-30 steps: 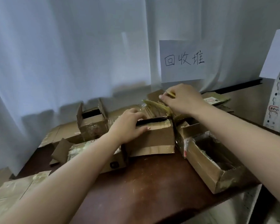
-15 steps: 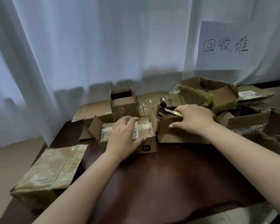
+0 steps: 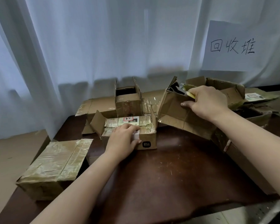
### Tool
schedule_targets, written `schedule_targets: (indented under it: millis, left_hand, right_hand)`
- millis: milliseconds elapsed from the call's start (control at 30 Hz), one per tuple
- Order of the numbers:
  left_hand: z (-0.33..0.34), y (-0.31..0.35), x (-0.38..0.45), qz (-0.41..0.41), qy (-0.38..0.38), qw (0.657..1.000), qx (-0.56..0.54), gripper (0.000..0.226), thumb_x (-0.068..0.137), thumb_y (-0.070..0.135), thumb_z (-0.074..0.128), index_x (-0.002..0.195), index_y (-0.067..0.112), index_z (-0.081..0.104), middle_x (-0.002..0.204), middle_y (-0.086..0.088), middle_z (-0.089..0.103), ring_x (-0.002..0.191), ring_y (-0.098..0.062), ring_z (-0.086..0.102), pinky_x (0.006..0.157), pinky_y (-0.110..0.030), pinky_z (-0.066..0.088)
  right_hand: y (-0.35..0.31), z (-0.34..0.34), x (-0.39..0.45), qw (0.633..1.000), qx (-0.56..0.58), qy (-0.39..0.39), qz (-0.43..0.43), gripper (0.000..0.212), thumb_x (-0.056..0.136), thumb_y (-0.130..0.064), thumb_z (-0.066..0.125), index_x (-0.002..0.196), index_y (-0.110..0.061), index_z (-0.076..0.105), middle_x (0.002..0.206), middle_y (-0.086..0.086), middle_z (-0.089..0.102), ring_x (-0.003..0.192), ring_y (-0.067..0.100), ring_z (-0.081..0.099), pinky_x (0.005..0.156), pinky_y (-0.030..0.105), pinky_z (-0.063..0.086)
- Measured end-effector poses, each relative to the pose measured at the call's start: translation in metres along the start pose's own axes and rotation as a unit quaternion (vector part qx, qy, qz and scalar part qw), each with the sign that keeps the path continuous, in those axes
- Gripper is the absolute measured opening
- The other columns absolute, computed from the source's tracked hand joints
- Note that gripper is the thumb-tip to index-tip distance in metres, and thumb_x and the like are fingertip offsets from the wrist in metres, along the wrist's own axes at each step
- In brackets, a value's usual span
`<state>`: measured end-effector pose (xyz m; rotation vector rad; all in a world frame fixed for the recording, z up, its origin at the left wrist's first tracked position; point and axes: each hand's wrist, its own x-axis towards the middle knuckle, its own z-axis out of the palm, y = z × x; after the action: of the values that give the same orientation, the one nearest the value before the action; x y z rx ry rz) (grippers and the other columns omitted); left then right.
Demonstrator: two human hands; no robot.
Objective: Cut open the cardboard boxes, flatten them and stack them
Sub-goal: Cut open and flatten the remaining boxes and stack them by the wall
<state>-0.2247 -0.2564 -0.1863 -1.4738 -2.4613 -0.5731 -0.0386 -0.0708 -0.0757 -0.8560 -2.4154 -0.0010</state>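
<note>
Cardboard tilted box (image 3: pixel 176 113) at 1 o'clock: right hand (image 3: pixel 207 102) grips its wall, probably plus a yellow cutter (image 3: pixel 190 94), to clear it aside. At 12, left hand (image 3: pixel 122 140) clasps taped box (image 3: pixel 149 138), steadying it for cutting.

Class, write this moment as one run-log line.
left hand grips mi-logo box | right hand holds yellow cutter and tilted open box | taped box sealed, front left
</note>
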Motion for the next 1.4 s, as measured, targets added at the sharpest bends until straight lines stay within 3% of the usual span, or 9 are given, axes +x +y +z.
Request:
schedule_targets:
  millis: [233, 367, 467, 633, 800, 933, 1167, 1267, 1400]
  left_hand:
    - [-0.014, 0.002, 0.002, -0.006, 0.002, 0.993, -0.115, 0.05, 0.093, 0.031, 0.062, 0.14, 0.019, 0.048, 0.135, -0.002, 0.052, 0.127, -0.019, 0.046, 0.107, -0.029, 0.033]
    - [-0.06, 0.017, 0.01, -0.027, 0.162, 0.919, -0.359, 0.058, 0.092, 0.049, 0.052, 0.139, 0.016, 0.046, 0.129, 0.002, 0.057, 0.12, -0.005, 0.052, 0.105, -0.027, 0.041]
    - [-0.1, 0.03, 0.005, 0.047, 0.163, 0.884, -0.435, 0.075, 0.084, 0.071, 0.044, 0.141, 0.021, 0.043, 0.133, 0.002, 0.054, 0.123, 0.003, 0.05, 0.096, -0.01, 0.041]
    - [-0.124, 0.037, -0.014, 0.167, 0.065, 0.905, -0.386, 0.091, 0.071, 0.076, 0.06, 0.147, 0.037, 0.03, 0.145, 0.004, 0.044, 0.135, -0.002, 0.04, 0.102, -0.024, 0.042]
    - [-0.114, 0.039, -0.039, 0.217, -0.067, 0.917, -0.327, 0.111, 0.062, 0.048, 0.086, 0.151, 0.042, 0.02, 0.156, 0.007, 0.029, 0.143, -0.011, 0.031, 0.104, -0.046, 0.046]
    - [-0.081, 0.04, -0.07, 0.202, -0.094, 0.932, -0.287, 0.092, 0.06, 0.052, 0.085, 0.139, 0.041, 0.038, 0.145, 0.008, 0.034, 0.137, -0.009, 0.035, 0.11, -0.036, 0.04]
    - [-0.03, 0.036, -0.105, 0.123, -0.144, 0.944, -0.269, 0.09, 0.057, 0.066, 0.077, 0.134, 0.052, 0.033, 0.144, 0.009, 0.027, 0.136, -0.004, 0.029, 0.116, -0.033, 0.032]
    - [-0.03, 0.035, -0.107, 0.143, -0.121, 0.953, -0.237, 0.105, 0.051, 0.068, 0.079, 0.141, 0.047, 0.028, 0.157, 0.006, 0.003, 0.148, -0.007, 0.002, 0.116, -0.024, 0.016]
    - [-0.031, 0.037, -0.109, 0.21, -0.077, 0.954, -0.201, 0.092, 0.064, 0.066, 0.074, 0.143, 0.034, 0.038, 0.16, 0.004, 0.01, 0.15, -0.012, 0.006, 0.118, -0.029, 0.02]
  right_hand:
    - [0.01, -0.033, 0.003, 0.929, 0.363, 0.068, 0.037, 0.012, 0.084, -0.034, 0.071, 0.092, -0.027, 0.068, 0.091, -0.002, 0.071, 0.089, 0.018, 0.066, 0.086, 0.041, 0.053]
    - [-0.003, -0.055, -0.004, 0.899, 0.438, 0.015, -0.02, 0.01, 0.085, -0.023, 0.071, 0.095, -0.024, 0.069, 0.096, -0.002, 0.072, 0.09, 0.011, 0.068, 0.086, 0.031, 0.053]
    - [-0.01, -0.064, -0.009, 0.897, 0.438, -0.044, -0.043, 0.011, 0.085, -0.025, 0.07, 0.096, -0.026, 0.07, 0.097, -0.005, 0.072, 0.094, 0.009, 0.067, 0.09, 0.03, 0.051]
    - [-0.019, -0.066, -0.018, 0.899, 0.417, -0.126, -0.057, 0.015, 0.082, -0.029, 0.071, 0.096, -0.023, 0.07, 0.1, 0.001, 0.071, 0.099, 0.016, 0.065, 0.094, 0.036, 0.049]
    - [-0.026, -0.067, -0.029, 0.892, 0.347, -0.273, -0.095, 0.016, 0.086, -0.026, 0.068, 0.101, -0.022, 0.07, 0.095, -0.006, 0.073, 0.089, 0.006, 0.067, 0.077, 0.017, 0.049]
    - [-0.035, -0.047, -0.041, 0.9, 0.225, -0.361, -0.094, 0.027, 0.081, -0.035, 0.072, 0.106, -0.024, 0.071, 0.094, -0.007, 0.073, 0.089, 0.006, 0.067, 0.084, 0.024, 0.049]
    - [-0.036, -0.008, -0.077, 0.942, 0.259, -0.207, -0.052, 0.018, 0.085, -0.031, 0.07, 0.1, -0.021, 0.073, 0.092, -0.009, 0.07, 0.091, 0.005, 0.065, 0.085, 0.027, 0.053]
    - [-0.036, -0.007, -0.088, 0.95, 0.254, -0.172, -0.061, 0.019, 0.085, -0.032, 0.07, 0.097, -0.018, 0.073, 0.09, -0.006, 0.071, 0.086, 0.007, 0.065, 0.083, 0.031, 0.055]
    - [-0.04, -0.01, -0.101, 0.955, 0.239, -0.158, -0.075, 0.02, 0.084, -0.037, 0.07, 0.095, -0.021, 0.074, 0.088, -0.008, 0.07, 0.085, 0.007, 0.065, 0.082, 0.033, 0.055]
